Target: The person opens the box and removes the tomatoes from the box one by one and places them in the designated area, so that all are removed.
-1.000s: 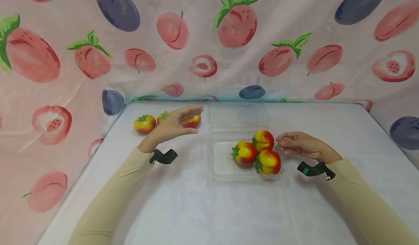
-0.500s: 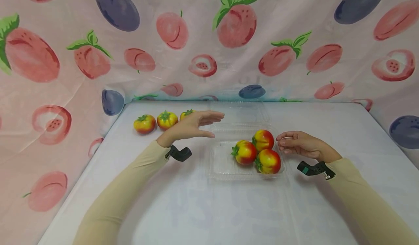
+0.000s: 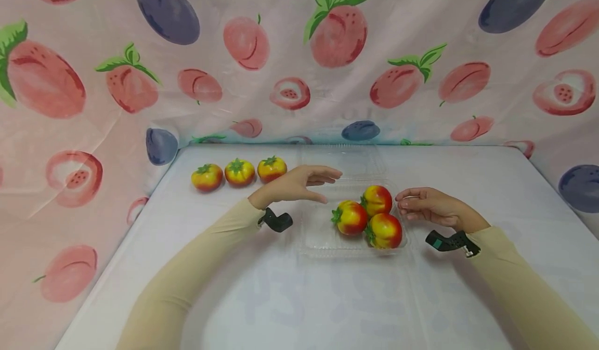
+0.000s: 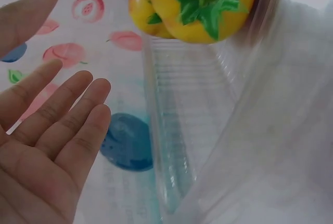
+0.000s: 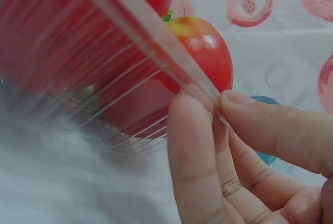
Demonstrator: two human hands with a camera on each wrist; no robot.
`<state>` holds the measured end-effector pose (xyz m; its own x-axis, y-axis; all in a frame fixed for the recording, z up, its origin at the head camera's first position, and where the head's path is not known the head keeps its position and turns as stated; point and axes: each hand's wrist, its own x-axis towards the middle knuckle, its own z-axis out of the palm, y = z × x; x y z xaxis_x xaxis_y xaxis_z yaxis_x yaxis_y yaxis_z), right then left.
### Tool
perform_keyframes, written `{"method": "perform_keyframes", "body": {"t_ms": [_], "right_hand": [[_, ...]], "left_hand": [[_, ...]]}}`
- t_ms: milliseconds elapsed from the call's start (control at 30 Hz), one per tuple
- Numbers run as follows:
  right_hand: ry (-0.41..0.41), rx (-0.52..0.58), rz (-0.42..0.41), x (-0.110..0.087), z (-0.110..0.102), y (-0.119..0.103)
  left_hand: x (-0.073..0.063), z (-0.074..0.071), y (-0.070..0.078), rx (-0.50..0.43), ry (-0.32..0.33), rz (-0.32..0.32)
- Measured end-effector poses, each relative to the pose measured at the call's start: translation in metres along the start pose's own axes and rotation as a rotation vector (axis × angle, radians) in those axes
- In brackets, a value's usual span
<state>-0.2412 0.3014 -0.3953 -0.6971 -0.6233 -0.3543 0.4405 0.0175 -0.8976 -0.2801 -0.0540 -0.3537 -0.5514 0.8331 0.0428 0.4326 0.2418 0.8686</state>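
Observation:
A clear plastic clamshell box lies with its lid folded back. Gathered in its right half are three yellow-and-red, tomato-like fruits with green leafy tops. My right hand pinches the box's right rim; thumb and finger meet on the clear edge in the right wrist view. My left hand hovers over the box's left side with nothing in it. Its fingers are spread from the thumb, as the left wrist view shows of this hand.
A row of three similar fruits sits on the white tabletop at the back left. Behind and to the left hangs a pink fruit-print cloth. Black wrist mounts are on both sleeves.
My left hand has moved rightward from in front of the row of fruits to over the box, uncovering the row. The right hand stays at the rim, and the fruits have not moved.

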Motion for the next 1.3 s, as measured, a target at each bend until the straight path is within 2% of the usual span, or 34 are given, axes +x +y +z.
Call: {"method": "perform_keyframes", "body": {"t_ms": [233, 500, 667, 833, 1000, 1167, 1300], "right_hand": [[-0.007, 0.003, -0.009, 0.000, 0.000, 0.001], [0.016, -0.012, 0.003, 0.001, -0.003, 0.004], [0.017, -0.016, -0.001, 0.001, -0.004, 0.004], [0.017, -0.011, -0.002, 0.000, -0.001, 0.002], [0.013, -0.015, -0.007, 0.001, -0.002, 0.003], [0.005, -0.022, -0.014, 0.001, -0.003, 0.003], [0.012, -0.026, -0.013, 0.001, -0.003, 0.003]], "left_hand": [[0.014, 0.010, -0.004, 0.022, -0.070, -0.025], [0.022, 0.014, -0.004, 0.015, -0.140, -0.068], [0.030, 0.012, -0.001, 0.074, -0.219, -0.079], [0.039, 0.009, 0.000, 0.150, -0.294, -0.134], [0.047, 0.008, 0.000, 0.185, -0.367, -0.189], [0.054, 0.009, -0.002, 0.225, -0.448, -0.214], [0.059, 0.011, -0.004, 0.236, -0.486, -0.231]]}}
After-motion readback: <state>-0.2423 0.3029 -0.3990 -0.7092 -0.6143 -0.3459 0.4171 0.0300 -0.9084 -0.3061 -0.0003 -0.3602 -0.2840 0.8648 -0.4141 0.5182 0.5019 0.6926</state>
